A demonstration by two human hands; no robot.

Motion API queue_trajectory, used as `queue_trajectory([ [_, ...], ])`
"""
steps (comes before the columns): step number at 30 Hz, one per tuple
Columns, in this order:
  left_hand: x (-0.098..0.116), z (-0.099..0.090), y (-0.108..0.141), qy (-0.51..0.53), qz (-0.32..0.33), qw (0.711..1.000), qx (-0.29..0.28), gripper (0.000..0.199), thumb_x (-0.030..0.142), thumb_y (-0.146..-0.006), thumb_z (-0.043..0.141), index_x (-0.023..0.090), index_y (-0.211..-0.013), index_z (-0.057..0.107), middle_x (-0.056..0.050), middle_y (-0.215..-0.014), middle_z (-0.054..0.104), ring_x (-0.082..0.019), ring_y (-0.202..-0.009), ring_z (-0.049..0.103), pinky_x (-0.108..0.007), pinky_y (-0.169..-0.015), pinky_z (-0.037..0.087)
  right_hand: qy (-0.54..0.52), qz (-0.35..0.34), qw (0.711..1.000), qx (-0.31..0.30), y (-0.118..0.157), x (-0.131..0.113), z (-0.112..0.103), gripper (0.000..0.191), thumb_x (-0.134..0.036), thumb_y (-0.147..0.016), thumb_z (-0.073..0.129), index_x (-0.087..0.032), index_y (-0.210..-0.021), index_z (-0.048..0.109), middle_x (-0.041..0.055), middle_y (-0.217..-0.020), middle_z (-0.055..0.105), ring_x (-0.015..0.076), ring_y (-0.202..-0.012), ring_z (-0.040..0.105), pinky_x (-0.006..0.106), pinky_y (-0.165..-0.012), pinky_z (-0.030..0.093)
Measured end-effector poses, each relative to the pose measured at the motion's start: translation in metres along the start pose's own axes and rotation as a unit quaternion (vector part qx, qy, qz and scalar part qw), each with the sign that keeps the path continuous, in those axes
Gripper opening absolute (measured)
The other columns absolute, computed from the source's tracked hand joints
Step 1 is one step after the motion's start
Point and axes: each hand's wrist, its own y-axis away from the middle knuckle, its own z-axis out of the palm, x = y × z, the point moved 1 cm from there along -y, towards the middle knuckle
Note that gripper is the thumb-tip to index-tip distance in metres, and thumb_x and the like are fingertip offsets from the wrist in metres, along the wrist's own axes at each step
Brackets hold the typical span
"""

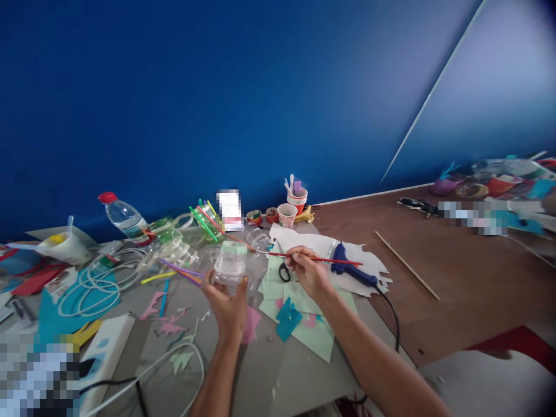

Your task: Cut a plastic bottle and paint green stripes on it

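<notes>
Your left hand is gripping a clear plastic container, greenish at its upper end, and is holding it up over the grey part of the table. Your right hand is pinching a thin red-handled brush, which is pointing left toward the container; whether its tip is touching the plastic, I cannot tell. Your hands are working apart, each clamped on its own item. Beyond your right hand, a blue glue gun is lying on white paper. Black-handled scissors are resting on pale green sheets, where a teal paper piece is also lying. Farther right, a wooden stick is lying on the brown surface. Far left, a red-capped bottle is leaning at a tilt.
</notes>
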Motion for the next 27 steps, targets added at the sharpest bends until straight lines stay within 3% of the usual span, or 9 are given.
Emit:
queue_trajectory([
  [3, 0.0014, 0.0022, -0.0023, -0.007, -0.030, 0.999, 0.031, 0.065, 0.026, -0.064, 0.078, 0.025, -0.116, 0.040, -0.008, -0.115, 0.058, -0.021, -0.102, 0.063, -0.037, -0.088, 0.049, -0.024, 0.008, 1.000, -0.016, 0.0009, -0.0003, -0.0010, 0.007, -0.025, -0.066, 0.067, -0.019, -0.069, 0.070, 0.0011, -0.057, 0.063, 0.0117, -0.051, 0.051, 0.023, -0.046, 0.038],
  [6, -0.0006, 0.0033, -0.0042, -0.002, -0.053, 0.998, 0.024, 0.057, 0.029, -0.066, 0.077, 0.025, -0.113, 0.044, -0.009, -0.121, 0.058, -0.023, -0.103, 0.063, -0.039, -0.087, 0.050, -0.045, 0.012, 0.999, -0.027, 0.0029, -0.0003, -0.0005, 0.008, -0.027, -0.066, 0.070, -0.020, -0.070, 0.070, 0.0006, -0.057, 0.063, 0.0111, -0.052, 0.051, 0.022, -0.046, 0.038],
  [15, 0.0004, 0.0069, 0.0019, -0.010, -0.056, 0.998, -0.020, 0.060, 0.027, -0.067, 0.077, 0.026, -0.116, 0.043, -0.010, -0.117, 0.061, -0.025, -0.104, 0.063, -0.043, -0.090, 0.049, -0.032, 0.016, 0.998, -0.055, 0.0065, -0.0015, 0.0065, 0.011, -0.029, -0.069, 0.071, -0.020, -0.075, 0.072, 0.0013, -0.062, 0.065, 0.0100, -0.052, 0.051, 0.023, -0.049, 0.038],
  [21, 0.0038, 0.0089, 0.0017, -0.025, -0.052, 0.998, -0.003, 0.060, 0.023, -0.066, 0.076, 0.025, -0.116, 0.043, -0.011, -0.117, 0.060, -0.025, -0.103, 0.063, -0.043, -0.091, 0.048, -0.026, 0.001, 0.999, -0.018, 0.0027, -0.0030, 0.0047, 0.010, -0.027, -0.066, 0.071, -0.018, -0.071, 0.072, 0.0006, -0.059, 0.063, 0.0095, -0.052, 0.050, 0.022, -0.048, 0.037],
  [27, 0.0009, 0.0083, 0.0005, -0.039, -0.052, 0.998, 0.000, 0.064, 0.024, -0.063, 0.077, 0.024, -0.117, 0.043, -0.011, -0.117, 0.061, -0.026, -0.105, 0.063, -0.041, -0.088, 0.050, -0.030, 0.005, 0.998, -0.057, 0.0041, 0.0014, 0.0030, 0.010, -0.028, -0.071, 0.070, -0.019, -0.075, 0.071, 0.0014, -0.063, 0.064, 0.0102, -0.052, 0.050, 0.023, -0.048, 0.038],
])
